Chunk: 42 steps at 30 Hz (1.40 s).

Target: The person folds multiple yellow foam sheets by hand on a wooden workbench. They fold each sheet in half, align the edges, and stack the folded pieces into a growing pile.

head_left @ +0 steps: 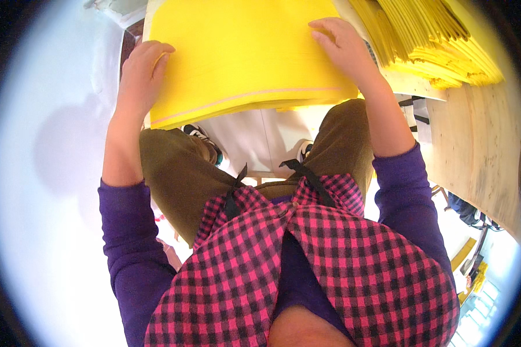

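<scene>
— Across the near edge of the table (414,85), what lies there?
— A stack of yellow sheets (243,52), its long axis running left to right, the near edge overhanging the person's knees and showing a thin pink line.
— And the hands?
— The left hand (142,72) curls over the stack's left edge, fingers bent around it. The right hand (341,43) rests on top near the right edge, fingers loosely spread, gripping nothing.
— Anything beside it?
— A fanned pile of yellow sheets (440,46) at the table's right corner.
</scene>
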Motion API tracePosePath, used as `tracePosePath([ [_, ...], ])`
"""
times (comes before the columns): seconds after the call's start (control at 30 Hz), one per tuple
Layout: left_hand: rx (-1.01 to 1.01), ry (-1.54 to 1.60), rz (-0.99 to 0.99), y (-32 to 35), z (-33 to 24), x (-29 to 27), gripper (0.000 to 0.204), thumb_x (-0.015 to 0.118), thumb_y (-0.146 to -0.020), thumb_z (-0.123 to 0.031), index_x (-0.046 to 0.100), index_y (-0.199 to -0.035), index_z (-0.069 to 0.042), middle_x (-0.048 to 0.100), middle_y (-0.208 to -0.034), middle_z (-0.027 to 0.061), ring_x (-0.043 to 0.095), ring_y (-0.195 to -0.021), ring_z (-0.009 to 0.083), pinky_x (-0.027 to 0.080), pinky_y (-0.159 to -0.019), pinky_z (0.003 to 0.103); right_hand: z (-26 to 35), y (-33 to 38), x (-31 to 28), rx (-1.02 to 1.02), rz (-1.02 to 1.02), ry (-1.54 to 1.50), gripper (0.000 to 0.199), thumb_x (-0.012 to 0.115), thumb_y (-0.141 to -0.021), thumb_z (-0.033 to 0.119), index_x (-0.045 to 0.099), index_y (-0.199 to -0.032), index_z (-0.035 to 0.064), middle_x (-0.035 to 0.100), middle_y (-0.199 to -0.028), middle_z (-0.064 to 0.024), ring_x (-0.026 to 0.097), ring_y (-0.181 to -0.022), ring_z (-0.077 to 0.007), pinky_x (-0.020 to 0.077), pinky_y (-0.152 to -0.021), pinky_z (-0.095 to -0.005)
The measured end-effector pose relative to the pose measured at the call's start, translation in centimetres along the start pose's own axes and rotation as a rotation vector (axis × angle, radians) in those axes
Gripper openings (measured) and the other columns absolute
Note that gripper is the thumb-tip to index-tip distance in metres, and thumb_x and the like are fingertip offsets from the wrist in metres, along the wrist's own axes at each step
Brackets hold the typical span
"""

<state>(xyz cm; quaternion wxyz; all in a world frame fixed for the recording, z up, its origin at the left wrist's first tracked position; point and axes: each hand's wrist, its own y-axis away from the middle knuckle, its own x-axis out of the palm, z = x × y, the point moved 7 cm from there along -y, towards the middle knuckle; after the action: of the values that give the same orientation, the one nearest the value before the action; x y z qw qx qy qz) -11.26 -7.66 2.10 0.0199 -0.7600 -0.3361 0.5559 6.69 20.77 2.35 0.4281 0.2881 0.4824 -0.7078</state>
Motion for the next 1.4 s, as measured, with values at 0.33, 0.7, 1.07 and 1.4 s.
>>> tracePosePath([
  [0.33, -0.099, 0.069, 0.046, 0.5, -1.0, -0.7, 0.018, 0.049, -0.091, -0.003, 0.060, -0.105, 0.000, 0.059, -0.111, 0.0152, 0.056, -0.106, 0.0293, 0.042, -0.094, 0.035, -0.3, 1.6, -2.8, 0.073, -0.179, 0.002, 0.035, 0.058, -0.088, 0.026, 0.059, -0.114, 0.0028, 0.056, -0.122, -0.0186, 0.050, -0.117, -0.0355, 0.0376, -0.101, -0.0417],
  [0.7, -0.042, 0.207, 0.000, 1.9, -5.8, 0.4, 0.031, 0.046, -0.092, -0.004, 0.057, -0.121, -0.005, 0.053, -0.129, 0.0174, 0.045, -0.125, 0.0337, 0.035, -0.105, 0.039, -0.3, 12.7, -3.5, 0.309, -0.355, -0.184, 0.038, 0.062, -0.085, 0.014, 0.055, -0.121, 0.0023, 0.053, -0.126, -0.0192, 0.049, -0.120, -0.0336, 0.0354, -0.103, -0.0377],
  [1.07, 0.133, -0.002, 0.138, -3.8, -13.9, 6.6, 0.036, 0.049, -0.095, -0.019, 0.052, -0.130, -0.009, 0.042, -0.142, 0.0134, 0.034, -0.135, 0.0309, 0.025, -0.111, 0.046, -2.7, 15.4, -2.8, 0.458, -0.505, -0.448, 0.032, 0.059, -0.088, 0.009, 0.056, -0.119, 0.0027, 0.057, -0.119, -0.0119, 0.056, -0.106, -0.0217, 0.0459, -0.089, -0.0312],
  [1.4, 0.146, -0.028, 0.127, -2.8, -14.8, 8.1, 0.034, 0.051, -0.095, -0.023, 0.056, -0.126, -0.008, 0.051, -0.133, 0.0140, 0.042, -0.129, 0.0331, 0.026, -0.109, 0.049, -1.1, 15.3, -4.1, 0.390, -0.481, -0.454, 0.032, 0.060, -0.087, 0.010, 0.056, -0.117, 0.0022, 0.057, -0.118, -0.0149, 0.055, -0.109, -0.0275, 0.0440, -0.092, -0.0335],
])
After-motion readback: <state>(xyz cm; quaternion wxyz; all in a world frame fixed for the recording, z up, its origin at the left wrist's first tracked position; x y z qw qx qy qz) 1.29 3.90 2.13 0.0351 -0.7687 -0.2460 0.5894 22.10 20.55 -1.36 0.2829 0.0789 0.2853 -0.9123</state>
